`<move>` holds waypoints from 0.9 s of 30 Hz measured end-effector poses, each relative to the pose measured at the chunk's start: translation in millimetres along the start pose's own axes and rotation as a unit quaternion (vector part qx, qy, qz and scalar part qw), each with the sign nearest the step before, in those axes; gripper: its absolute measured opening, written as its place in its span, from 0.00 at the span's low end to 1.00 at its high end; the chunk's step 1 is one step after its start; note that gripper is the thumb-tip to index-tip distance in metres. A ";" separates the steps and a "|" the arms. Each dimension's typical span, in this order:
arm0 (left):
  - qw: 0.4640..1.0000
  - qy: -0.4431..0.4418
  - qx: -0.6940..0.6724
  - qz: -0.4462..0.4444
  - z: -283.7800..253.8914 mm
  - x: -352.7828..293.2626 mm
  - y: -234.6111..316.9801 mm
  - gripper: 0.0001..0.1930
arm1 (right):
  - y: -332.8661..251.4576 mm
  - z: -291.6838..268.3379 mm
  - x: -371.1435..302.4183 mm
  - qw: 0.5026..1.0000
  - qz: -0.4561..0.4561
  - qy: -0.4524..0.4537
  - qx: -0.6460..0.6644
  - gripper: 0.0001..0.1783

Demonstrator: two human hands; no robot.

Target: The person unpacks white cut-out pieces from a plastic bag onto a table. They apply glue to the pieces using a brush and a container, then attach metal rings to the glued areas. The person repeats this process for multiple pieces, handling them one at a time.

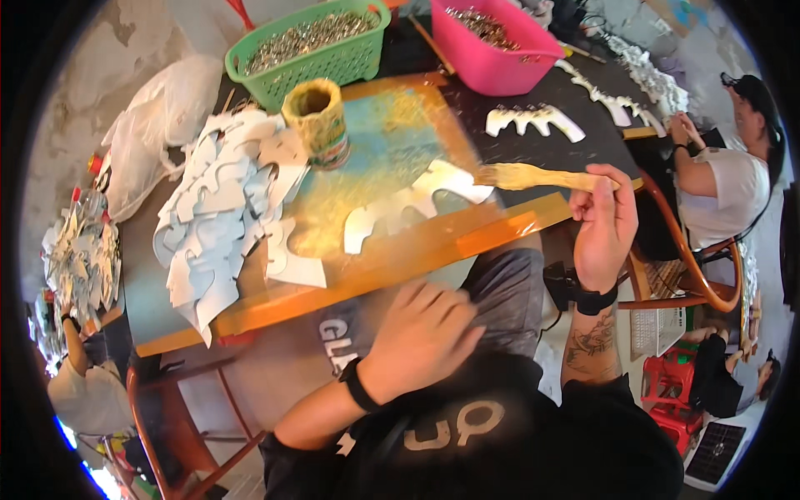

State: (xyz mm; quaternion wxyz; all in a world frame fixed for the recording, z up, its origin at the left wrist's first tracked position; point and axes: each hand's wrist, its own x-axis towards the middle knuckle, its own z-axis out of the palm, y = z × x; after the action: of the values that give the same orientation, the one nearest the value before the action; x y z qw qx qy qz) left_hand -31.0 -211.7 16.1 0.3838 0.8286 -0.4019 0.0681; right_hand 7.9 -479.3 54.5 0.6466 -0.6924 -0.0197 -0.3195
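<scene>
My right hand (pixel 604 229) pinches the yellow-crusted handle of a brush (pixel 546 177). The brush's bristles are at the right end of a white scalloped cut-out piece (pixel 387 215) lying on the stained board (pixel 392 129); whether they touch it I cannot tell. My left hand (pixel 425 337), slightly blurred, is over my lap below the table edge. Its thumb stands apart from its loosely bent fingers, and no object shows in it. To the left lies a heap of white cut-out pieces (pixel 217 200), with one curved piece (pixel 292 258) at its near side. A yellow-crusted pot (pixel 319 125) stands behind.
A green basket (pixel 312 62) and a pink basket (pixel 500 50) hold small shiny parts at the back. Another scalloped piece (pixel 533 122) rests on the dark tabletop at right. A plastic bag (pixel 158 125) stands left. Co-workers sit at both sides, near wooden chairs (pixel 700 267).
</scene>
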 end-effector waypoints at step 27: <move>0.975 0.006 0.206 -0.080 66.6 58.3 -22.9 0.41 | 27.3 32.0 40.6 0.990 -0.031 -0.109 -0.089 0.12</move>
State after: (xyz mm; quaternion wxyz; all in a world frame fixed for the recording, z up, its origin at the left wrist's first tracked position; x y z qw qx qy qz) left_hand 11.3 -284.7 -19.0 0.2112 0.9189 -0.3093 0.1242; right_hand 65.5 -470.4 50.6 0.5658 -0.7771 -0.0828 -0.2629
